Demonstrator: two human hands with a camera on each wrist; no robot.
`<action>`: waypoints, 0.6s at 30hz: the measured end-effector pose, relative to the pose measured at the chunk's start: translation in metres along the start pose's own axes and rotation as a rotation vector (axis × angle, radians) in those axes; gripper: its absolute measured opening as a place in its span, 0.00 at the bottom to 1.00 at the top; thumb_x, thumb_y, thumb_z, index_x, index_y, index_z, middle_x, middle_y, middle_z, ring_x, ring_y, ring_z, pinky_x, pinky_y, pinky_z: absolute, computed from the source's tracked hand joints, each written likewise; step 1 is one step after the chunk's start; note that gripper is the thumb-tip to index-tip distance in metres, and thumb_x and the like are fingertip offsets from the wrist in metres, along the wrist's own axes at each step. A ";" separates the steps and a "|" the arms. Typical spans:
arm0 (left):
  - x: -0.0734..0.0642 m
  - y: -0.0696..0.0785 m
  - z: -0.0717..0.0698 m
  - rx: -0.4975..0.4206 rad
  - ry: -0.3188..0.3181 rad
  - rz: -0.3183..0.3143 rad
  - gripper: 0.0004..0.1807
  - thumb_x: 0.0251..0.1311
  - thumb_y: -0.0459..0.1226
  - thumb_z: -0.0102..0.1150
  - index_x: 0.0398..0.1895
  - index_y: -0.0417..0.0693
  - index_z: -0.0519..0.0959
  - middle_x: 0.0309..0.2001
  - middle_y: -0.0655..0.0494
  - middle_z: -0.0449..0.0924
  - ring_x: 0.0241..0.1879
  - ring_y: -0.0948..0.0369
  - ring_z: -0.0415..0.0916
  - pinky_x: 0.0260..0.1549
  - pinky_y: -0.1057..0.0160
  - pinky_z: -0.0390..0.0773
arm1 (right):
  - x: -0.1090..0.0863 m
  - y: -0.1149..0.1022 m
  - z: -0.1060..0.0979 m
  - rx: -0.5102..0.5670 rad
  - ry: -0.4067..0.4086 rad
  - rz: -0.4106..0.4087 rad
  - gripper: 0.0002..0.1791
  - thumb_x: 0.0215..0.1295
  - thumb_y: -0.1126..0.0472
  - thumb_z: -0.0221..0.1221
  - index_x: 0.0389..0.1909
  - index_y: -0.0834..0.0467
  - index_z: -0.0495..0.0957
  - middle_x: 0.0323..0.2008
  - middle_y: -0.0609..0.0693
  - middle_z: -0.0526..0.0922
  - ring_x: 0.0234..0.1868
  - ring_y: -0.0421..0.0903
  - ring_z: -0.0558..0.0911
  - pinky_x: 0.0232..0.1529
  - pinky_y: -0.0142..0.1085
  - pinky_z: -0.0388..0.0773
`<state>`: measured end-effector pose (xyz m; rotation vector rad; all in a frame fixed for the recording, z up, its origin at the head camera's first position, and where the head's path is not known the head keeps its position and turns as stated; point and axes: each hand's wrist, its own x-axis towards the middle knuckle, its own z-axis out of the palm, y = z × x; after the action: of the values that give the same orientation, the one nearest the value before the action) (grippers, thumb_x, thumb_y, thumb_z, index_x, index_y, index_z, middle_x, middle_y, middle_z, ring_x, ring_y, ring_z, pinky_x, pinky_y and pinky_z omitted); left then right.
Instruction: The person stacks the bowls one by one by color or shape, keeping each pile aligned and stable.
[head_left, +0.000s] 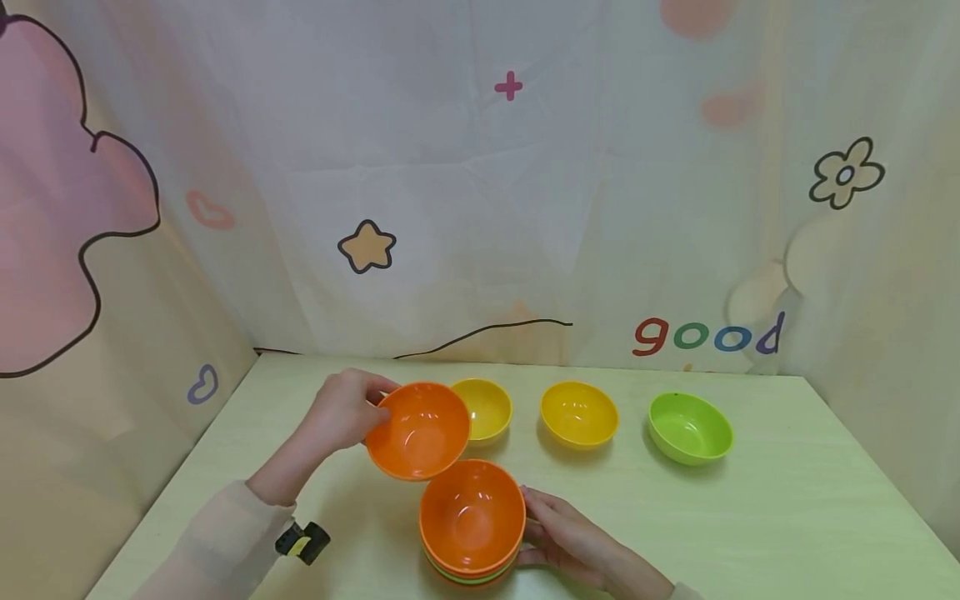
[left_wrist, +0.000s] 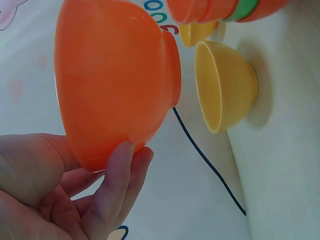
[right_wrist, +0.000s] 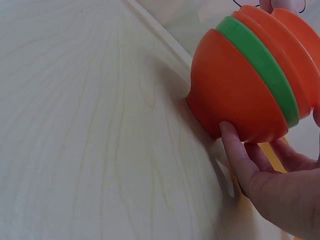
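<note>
My left hand (head_left: 348, 410) pinches the rim of an orange bowl (head_left: 417, 431), thumb inside and fingers outside. The left wrist view shows this bowl (left_wrist: 112, 82) raised off the table and tilted on its side in that view. Below it and to the right stands a bowl stack (head_left: 472, 517), orange on top, with a green bowl (right_wrist: 260, 65) between orange ones. My right hand (head_left: 566, 537) holds the stack's right side, its fingers (right_wrist: 235, 150) against the outer wall. The raised bowl overlaps the stack's back edge in the head view; whether they touch, I cannot tell.
Behind the stack stand a yellow bowl (head_left: 486, 412), partly hidden by the raised orange one, a second yellow bowl (head_left: 579, 415) and a green bowl (head_left: 690, 429) in a row. A printed curtain (head_left: 450, 183) hangs along the back of the pale table (head_left: 787, 508).
</note>
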<state>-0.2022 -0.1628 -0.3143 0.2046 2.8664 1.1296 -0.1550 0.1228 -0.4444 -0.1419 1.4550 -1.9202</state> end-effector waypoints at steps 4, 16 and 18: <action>-0.004 0.008 0.003 -0.019 -0.014 -0.012 0.15 0.51 0.25 0.56 0.43 0.42 0.82 0.28 0.50 0.80 0.20 0.61 0.76 0.19 0.66 0.80 | 0.000 0.000 0.000 0.001 -0.008 0.001 0.37 0.68 0.43 0.45 0.67 0.66 0.55 0.60 0.58 0.71 0.51 0.47 0.76 0.50 0.46 0.77; -0.017 0.024 0.021 -0.044 -0.054 0.025 0.13 0.50 0.24 0.58 0.38 0.46 0.84 0.26 0.54 0.78 0.20 0.61 0.73 0.20 0.67 0.79 | 0.000 0.000 -0.001 0.002 -0.015 0.000 0.36 0.68 0.43 0.44 0.67 0.65 0.55 0.59 0.56 0.72 0.51 0.47 0.76 0.50 0.47 0.76; -0.019 0.025 0.024 -0.038 -0.062 0.039 0.14 0.50 0.24 0.59 0.37 0.46 0.84 0.25 0.55 0.78 0.21 0.61 0.73 0.19 0.67 0.78 | 0.001 0.000 -0.001 0.003 -0.021 0.000 0.36 0.69 0.43 0.44 0.67 0.64 0.54 0.59 0.56 0.72 0.51 0.47 0.76 0.51 0.47 0.76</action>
<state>-0.1790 -0.1316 -0.3147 0.2902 2.7961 1.1621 -0.1557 0.1230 -0.4449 -0.1599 1.4386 -1.9151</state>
